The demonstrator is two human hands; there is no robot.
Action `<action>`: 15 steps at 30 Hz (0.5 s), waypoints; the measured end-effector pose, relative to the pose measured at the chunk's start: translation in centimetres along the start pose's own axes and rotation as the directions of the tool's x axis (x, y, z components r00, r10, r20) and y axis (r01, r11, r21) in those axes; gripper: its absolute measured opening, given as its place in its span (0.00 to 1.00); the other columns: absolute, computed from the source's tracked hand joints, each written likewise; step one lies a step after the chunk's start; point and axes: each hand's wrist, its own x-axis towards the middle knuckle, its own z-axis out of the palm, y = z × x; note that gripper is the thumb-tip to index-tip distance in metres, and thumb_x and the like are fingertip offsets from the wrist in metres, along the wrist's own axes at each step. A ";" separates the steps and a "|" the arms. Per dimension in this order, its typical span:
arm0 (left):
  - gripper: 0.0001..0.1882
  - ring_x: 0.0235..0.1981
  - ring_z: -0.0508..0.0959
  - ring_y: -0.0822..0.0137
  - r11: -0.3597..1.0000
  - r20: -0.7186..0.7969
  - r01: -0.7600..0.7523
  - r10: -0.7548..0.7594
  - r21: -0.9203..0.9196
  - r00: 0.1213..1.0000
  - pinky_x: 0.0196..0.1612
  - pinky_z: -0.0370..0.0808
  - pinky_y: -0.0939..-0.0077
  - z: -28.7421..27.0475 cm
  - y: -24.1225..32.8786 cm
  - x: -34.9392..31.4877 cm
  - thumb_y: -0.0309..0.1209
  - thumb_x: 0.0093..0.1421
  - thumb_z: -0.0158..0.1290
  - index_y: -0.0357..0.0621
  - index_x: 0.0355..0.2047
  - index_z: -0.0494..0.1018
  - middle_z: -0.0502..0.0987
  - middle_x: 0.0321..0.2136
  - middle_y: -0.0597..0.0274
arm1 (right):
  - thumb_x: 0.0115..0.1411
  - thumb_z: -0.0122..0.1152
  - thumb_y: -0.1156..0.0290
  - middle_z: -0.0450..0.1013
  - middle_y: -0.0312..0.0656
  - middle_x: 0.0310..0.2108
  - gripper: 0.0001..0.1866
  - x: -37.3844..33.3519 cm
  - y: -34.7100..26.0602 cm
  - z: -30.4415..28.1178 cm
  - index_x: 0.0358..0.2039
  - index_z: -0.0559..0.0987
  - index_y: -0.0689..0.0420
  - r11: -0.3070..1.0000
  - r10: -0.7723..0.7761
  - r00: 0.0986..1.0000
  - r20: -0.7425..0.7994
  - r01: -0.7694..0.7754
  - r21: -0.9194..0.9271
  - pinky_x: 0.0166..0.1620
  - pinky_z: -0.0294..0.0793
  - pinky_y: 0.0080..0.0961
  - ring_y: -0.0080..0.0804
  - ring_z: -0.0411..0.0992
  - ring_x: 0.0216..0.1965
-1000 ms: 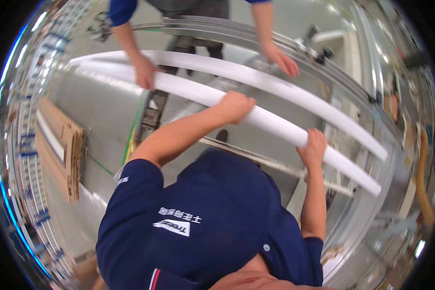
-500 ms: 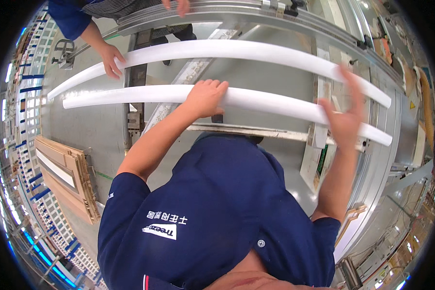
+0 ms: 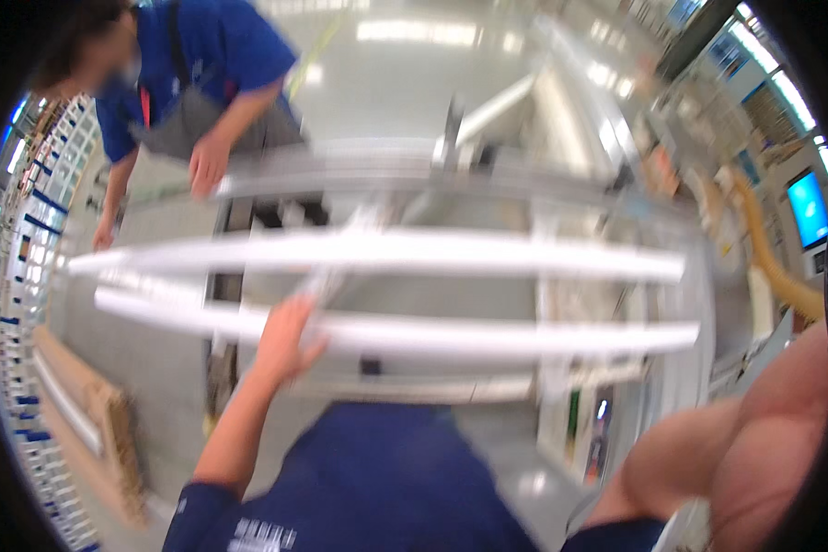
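Spanning the view L to R, near white strip (image 3: 506,336) lies under L hand (image 3: 287,342), w/ the hand left of the strip's mid-length. L hand laid across its top, thumb (image 3: 315,349) splayed out to the right; pic blurred, can't tell if it's gripping or just resting. Far white strip (image 3: 432,253) lies beyond L hand, apart from it, gap btwn the two strips narrower at L ends than at R ends. R arm (image 3: 782,432) bent up close to camera, lower R, well apart from both strips; R hand out of view, can't tell its state. Strips lie btwn grey metal rail (image 3: 359,175) on far side & pale rail (image 3: 423,390) on person's side. Co-worker (image 3: 216,46) opp., upper L: one hand (image 3: 210,166) at grey metal rail, other hand (image 3: 104,235) near L end of far white strip, contact unclear. Brown boards (image 3: 115,442) lower L
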 end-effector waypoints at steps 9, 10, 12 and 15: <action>0.44 0.61 0.71 0.39 1.000 0.015 0.025 -0.026 0.004 1.000 0.66 0.67 0.47 2.9 -3.1 -4.0 0.49 0.48 0.71 0.41 0.62 0.71 0.73 0.60 0.41 | 0.61 0.71 0.69 0.73 0.48 0.62 0.30 2.4 0.9 2.7 0.63 0.74 0.60 0.994 -0.083 0.996 -0.020 0.085 0.069 0.70 0.62 0.42 0.45 0.69 0.64; 0.45 0.61 0.72 0.39 0.995 0.025 0.098 -0.098 -0.004 0.995 0.66 0.67 0.47 2.0 -1.5 -5.7 0.49 0.48 0.71 0.42 0.63 0.70 0.73 0.60 0.41 | 0.61 0.71 0.69 0.73 0.47 0.62 0.30 2.5 1.7 2.5 0.63 0.74 0.59 0.995 -0.086 0.996 -0.011 0.087 0.052 0.70 0.62 0.42 0.45 0.69 0.64; 0.41 0.59 0.73 0.39 0.997 0.019 0.076 -0.076 0.019 0.997 0.63 0.69 0.46 0.3 0.6 -4.5 0.44 0.51 0.70 0.41 0.63 0.70 0.72 0.59 0.39 | 0.62 0.70 0.69 0.73 0.47 0.62 0.29 2.5 2.4 2.8 0.62 0.74 0.59 0.994 -0.097 0.995 -0.004 0.097 0.040 0.70 0.62 0.42 0.45 0.70 0.64; 0.38 0.62 0.70 0.38 0.996 -0.002 0.071 -0.071 -0.050 0.997 0.65 0.67 0.48 -0.4 2.1 -4.1 0.41 0.56 0.67 0.38 0.63 0.68 0.70 0.62 0.38 | 0.63 0.69 0.70 0.73 0.47 0.61 0.27 4.0 1.3 1.9 0.62 0.74 0.59 0.989 -0.145 0.989 -0.032 0.145 -0.012 0.70 0.62 0.42 0.45 0.70 0.64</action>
